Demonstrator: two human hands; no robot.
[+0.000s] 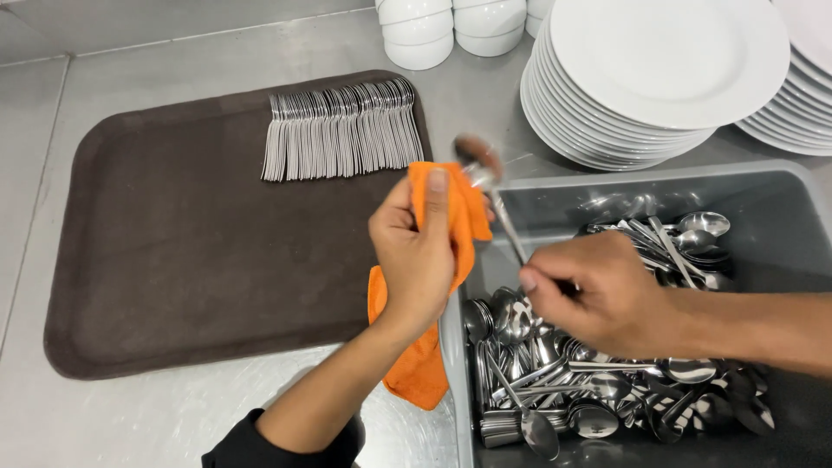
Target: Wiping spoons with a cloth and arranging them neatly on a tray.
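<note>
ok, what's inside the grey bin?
The grey bin holds a loose heap of steel spoons. The right hand covers part of the heap; the bin's floor beneath the spoons is hidden.

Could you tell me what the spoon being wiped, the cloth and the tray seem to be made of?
The spoon looks like polished steel: silvery, with bright reflections. The cloth seems a soft woven or microfibre fabric, orange and matte, folding around the left hand. The tray is probably moulded plastic or fibreglass, dark brown with a dull, faintly textured surface.
</note>
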